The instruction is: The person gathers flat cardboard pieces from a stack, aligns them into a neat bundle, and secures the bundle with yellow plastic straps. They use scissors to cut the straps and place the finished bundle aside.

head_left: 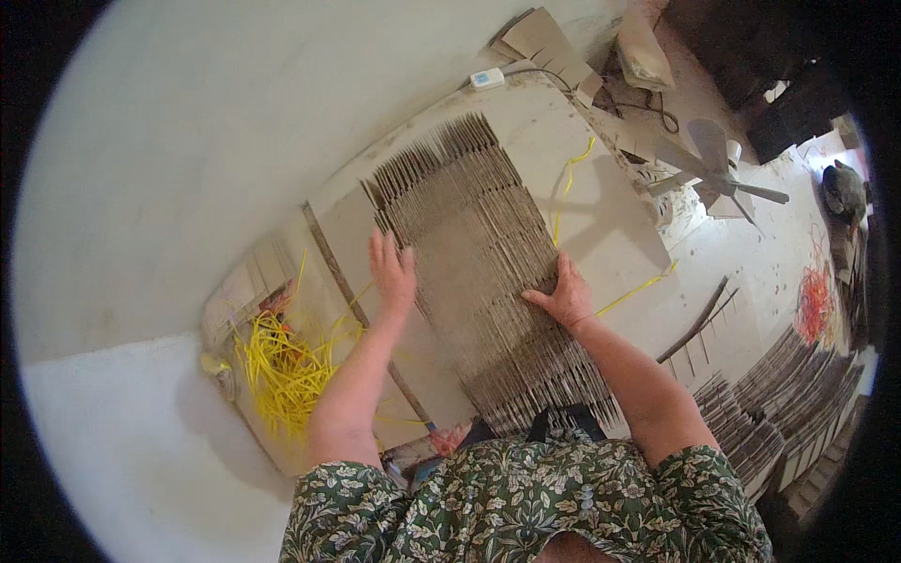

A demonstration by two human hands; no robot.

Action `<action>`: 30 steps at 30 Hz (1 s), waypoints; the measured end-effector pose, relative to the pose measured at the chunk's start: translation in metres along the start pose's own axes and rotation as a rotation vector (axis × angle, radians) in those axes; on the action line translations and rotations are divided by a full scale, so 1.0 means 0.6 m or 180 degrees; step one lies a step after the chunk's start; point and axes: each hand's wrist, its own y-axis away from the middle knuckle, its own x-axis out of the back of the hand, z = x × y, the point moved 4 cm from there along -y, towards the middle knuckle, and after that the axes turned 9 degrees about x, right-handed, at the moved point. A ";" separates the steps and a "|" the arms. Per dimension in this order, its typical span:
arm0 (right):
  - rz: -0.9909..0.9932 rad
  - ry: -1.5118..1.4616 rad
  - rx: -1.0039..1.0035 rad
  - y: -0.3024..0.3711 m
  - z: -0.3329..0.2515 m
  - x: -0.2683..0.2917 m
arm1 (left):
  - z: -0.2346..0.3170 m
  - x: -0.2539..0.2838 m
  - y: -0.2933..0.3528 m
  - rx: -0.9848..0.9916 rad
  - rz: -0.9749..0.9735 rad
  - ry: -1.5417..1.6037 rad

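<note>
A long block of slotted cardboard partitions (469, 263), grey-brown and packed together on edge, stretches across the table in front of me. My left hand (392, 272) is at the block's left side, slightly blurred, its fingers stretched out and holding nothing. Against the right side rests my right hand (566, 298), thumb spread over the top edges and fingers extended along the side. Thin yellow straps (568, 178) come out from the block's right side onto the tabletop; whether they run beneath it is hidden.
A tangle of yellow strapping (282, 371) lies left on a lower surface. A small white device (487, 79) sits at the table's far edge. A fan (715, 174) stands right of the table (610, 225). More stacked partitions (788, 403) and red strapping (815, 302) are at the right.
</note>
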 end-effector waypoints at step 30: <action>-0.0037 -0.0026 -0.0098 -0.004 0.011 0.000 | -0.019 0.009 -0.118 0.0762 -0.0721 -0.0570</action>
